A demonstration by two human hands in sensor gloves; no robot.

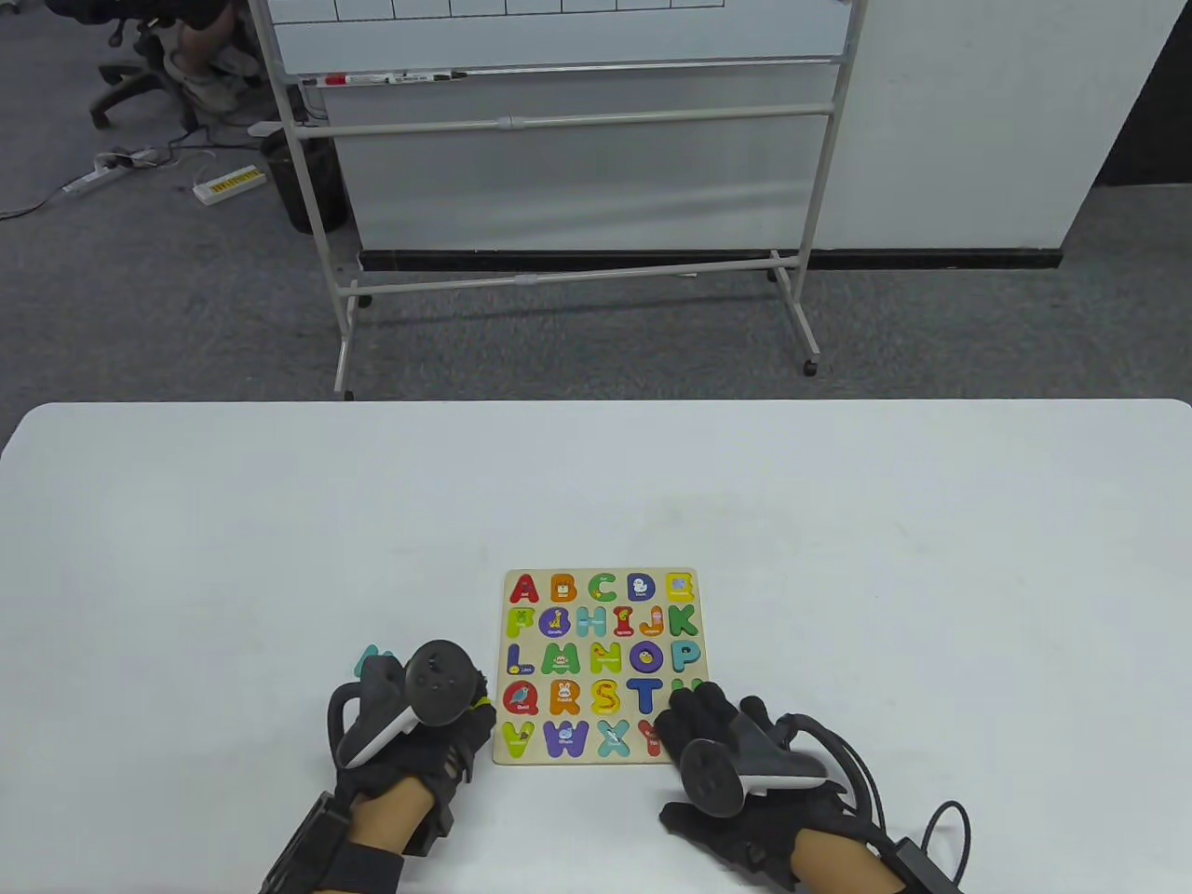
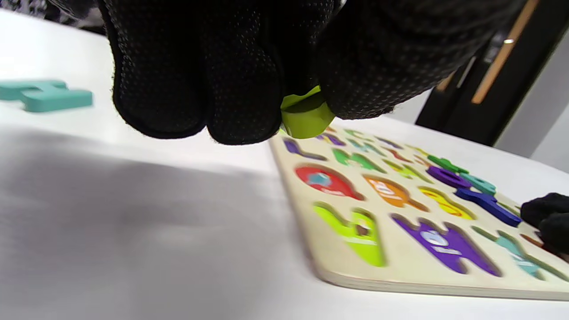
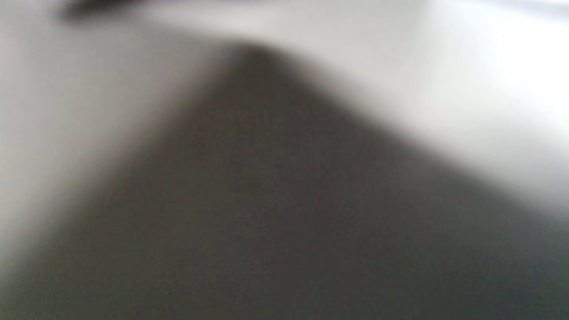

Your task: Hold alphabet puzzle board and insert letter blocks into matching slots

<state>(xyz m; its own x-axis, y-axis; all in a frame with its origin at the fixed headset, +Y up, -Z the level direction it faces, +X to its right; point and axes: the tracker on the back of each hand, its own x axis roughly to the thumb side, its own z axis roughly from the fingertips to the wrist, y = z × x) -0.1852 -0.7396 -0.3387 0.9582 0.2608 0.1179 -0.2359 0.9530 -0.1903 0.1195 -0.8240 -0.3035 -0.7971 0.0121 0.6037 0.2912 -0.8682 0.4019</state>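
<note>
The wooden alphabet puzzle board (image 1: pixel 596 759) lies flat on the white table, near the front. In the left wrist view (image 2: pixel 400 266) several of its lower slots show printed pictures and hold no block. My left hand (image 1: pixel 470 717) is just left of the board's lower left edge. Its fingers (image 2: pixel 240 89) pinch a lime green letter block (image 2: pixel 306 118) a little above the table. Which letter it is stays hidden. My right hand (image 1: pixel 694 722) rests its fingers on the board's lower right corner, and its fingertips show in the left wrist view (image 2: pixel 546 218). The right wrist view is a blur.
A teal letter block (image 1: pixel 371 659) lies loose on the table left of my left hand, and shows in the left wrist view (image 2: pixel 42 94). A wheeled whiteboard stand (image 1: pixel 568 233) is on the floor beyond the table's far edge.
</note>
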